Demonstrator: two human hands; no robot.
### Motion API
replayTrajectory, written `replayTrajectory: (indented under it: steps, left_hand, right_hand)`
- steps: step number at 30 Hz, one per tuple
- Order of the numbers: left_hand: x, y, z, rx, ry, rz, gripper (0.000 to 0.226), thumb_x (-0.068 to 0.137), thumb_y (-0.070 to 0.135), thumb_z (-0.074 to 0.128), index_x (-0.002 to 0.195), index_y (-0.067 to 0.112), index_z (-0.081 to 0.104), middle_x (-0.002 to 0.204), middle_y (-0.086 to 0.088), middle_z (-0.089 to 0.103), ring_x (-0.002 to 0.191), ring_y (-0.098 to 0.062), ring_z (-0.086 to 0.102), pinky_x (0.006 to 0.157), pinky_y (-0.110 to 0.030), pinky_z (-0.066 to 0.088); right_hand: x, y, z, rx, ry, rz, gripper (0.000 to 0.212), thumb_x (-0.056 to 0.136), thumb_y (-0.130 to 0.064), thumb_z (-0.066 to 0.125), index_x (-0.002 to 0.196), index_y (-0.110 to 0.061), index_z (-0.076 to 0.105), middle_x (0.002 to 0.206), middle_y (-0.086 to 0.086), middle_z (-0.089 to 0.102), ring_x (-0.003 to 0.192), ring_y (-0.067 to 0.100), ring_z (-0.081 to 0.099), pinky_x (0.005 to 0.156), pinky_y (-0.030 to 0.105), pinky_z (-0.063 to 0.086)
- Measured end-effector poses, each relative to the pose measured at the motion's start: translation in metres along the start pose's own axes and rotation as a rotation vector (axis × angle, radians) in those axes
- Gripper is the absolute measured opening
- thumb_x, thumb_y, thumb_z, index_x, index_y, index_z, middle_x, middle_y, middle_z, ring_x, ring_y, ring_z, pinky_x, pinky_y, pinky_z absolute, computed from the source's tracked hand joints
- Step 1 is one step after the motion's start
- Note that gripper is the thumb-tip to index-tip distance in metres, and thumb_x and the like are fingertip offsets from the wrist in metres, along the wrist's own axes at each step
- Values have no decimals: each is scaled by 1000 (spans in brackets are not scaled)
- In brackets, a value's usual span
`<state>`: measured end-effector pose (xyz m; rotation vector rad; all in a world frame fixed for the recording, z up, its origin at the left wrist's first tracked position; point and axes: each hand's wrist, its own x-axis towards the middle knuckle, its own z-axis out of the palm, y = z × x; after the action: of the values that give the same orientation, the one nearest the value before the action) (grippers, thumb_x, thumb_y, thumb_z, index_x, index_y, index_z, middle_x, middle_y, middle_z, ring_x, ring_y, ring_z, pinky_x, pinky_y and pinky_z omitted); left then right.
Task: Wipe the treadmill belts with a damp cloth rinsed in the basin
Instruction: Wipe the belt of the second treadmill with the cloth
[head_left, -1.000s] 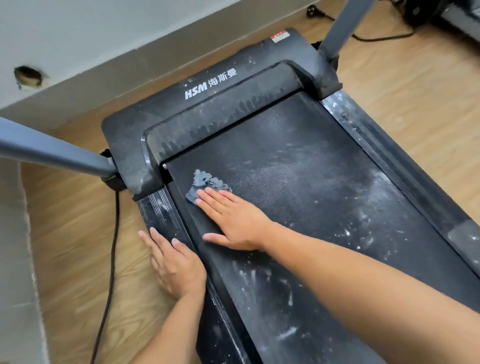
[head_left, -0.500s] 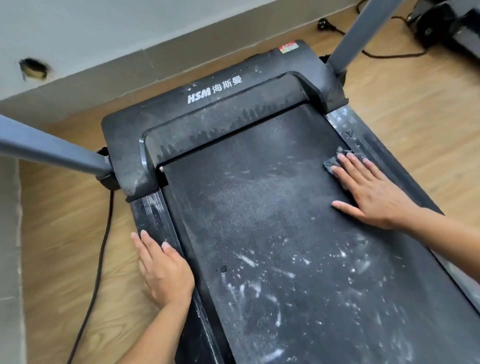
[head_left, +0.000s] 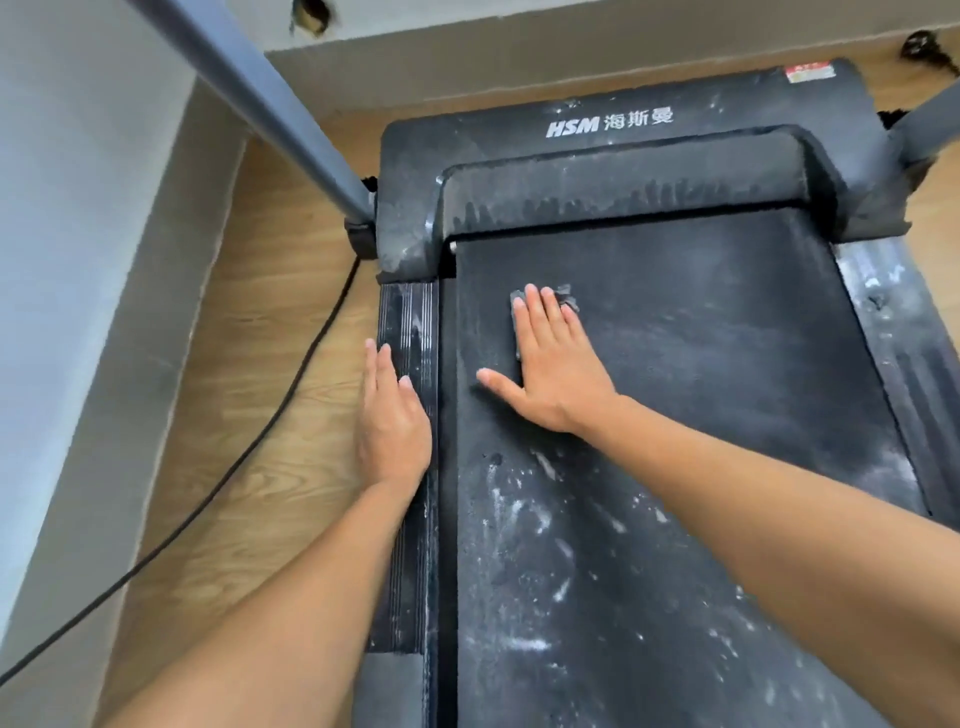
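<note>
Head view, one entry per item.

1. Treadmill belt (head_left: 701, 389): black, running from the near edge up to the motor cover. The far half is dark and dull. The near half carries white streaks and specks.
2. Cloth (head_left: 569, 300): small, grey and crumpled. It lies on the belt's far left part, a little short of the motor cover. Most of it is hidden, with only its edges showing past the fingertips.
3. Right hand (head_left: 550, 374): palm down on the cloth. The grip is apart, fingers straight and pressing flat, thumb spread out to the left on the bare belt.
4. Left hand (head_left: 392, 421): palm down along the outer edge of the left side rail (head_left: 410, 322). The grip is apart, fingers straight and close together, holding nothing. I cannot tell whether the palm bears on the rail or on the floor.
5. Motor cover (head_left: 623, 176): black and dusty, with drip marks along its lower edge and white "HSM" lettering above.
6. Right side rail (head_left: 893, 312): smeared with white.
7. Left upright post (head_left: 270, 104): grey, slanting up from the frame's left corner.
8. Black cable (head_left: 249, 447): trails over the wooden floor (head_left: 260, 338) from the post's foot toward the near left.
9. Wall (head_left: 78, 208): pale, well to the left of the treadmill.
</note>
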<state>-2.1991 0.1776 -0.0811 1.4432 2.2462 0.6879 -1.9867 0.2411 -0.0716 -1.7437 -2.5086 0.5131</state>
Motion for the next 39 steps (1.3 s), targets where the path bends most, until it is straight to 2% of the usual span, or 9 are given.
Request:
replayTrajectory:
  steps: [5,10,16,19,21,25,27,31,39]
  left_hand:
    - [-94,-28,-8,285,-26,61,66,109,45,38,168,21,20,177,2,2,155,-29,30,120,-49,36]
    - [-94,-29,-8,375,-31,64,68,108,48,35,168,21,17,177,4,-4,158,-29,25,124,-47,30]
    - [-143,-31,-14,479,11,53,65,109,45,27,167,18,22,177,0,8,161,-26,18,124,-54,30]
    - [-158,-30,-17,515,26,-40,66,105,46,31,166,20,27,175,-8,16,158,-33,25,122,-57,25]
    - [-152,-29,-19,481,3,-69,67,105,45,33,165,18,27,174,-13,18,148,-35,40,115,-55,36]
    - [-153,-29,-19,430,-21,-53,64,108,40,42,166,19,26,174,-12,16,134,-34,51,99,-49,50]
    - [-152,-30,-20,427,-35,-48,66,107,41,44,166,18,25,175,-11,15,133,-33,51,96,-48,51]
    - [-149,-33,-18,452,-39,-35,66,108,41,40,167,17,22,175,-13,12,135,-34,49,95,-48,52]
    - [-148,-37,-15,452,-14,0,63,110,39,32,167,16,20,175,-14,10,133,-35,49,95,-48,51]
  right_hand:
    - [25,-10,2,-87,-56,-146,108,94,-85,13,166,-8,-10,174,13,-14,161,27,-16,131,45,-6]
    - [8,35,-14,-232,-116,-339,107,93,-85,11,167,-11,-8,175,11,-11,161,25,-12,132,42,-4]
    - [-82,25,-4,-192,-208,-328,105,96,-83,15,164,-10,-17,172,11,-22,158,26,-24,131,46,-3]
    - [-103,-4,6,-102,-230,-240,100,100,-77,19,163,-10,-19,171,9,-26,157,26,-27,131,46,-6]
    - [-104,-25,11,-17,-211,-122,93,103,-70,22,164,-10,-16,171,9,-25,158,26,-26,130,44,-11]
    - [-95,-59,15,94,-163,51,79,110,-52,27,166,-6,-3,174,17,-11,161,32,-14,131,47,-3]
    - [-87,-58,7,59,-122,31,69,111,-41,31,165,-3,13,173,21,8,161,37,5,131,47,11]
    - [-69,-30,-19,67,-16,-47,52,103,-13,52,153,-14,40,147,9,48,132,33,48,105,41,43]
    - [-37,-7,-36,77,-177,52,36,98,-37,69,130,-25,57,123,-1,54,123,26,43,101,44,44]
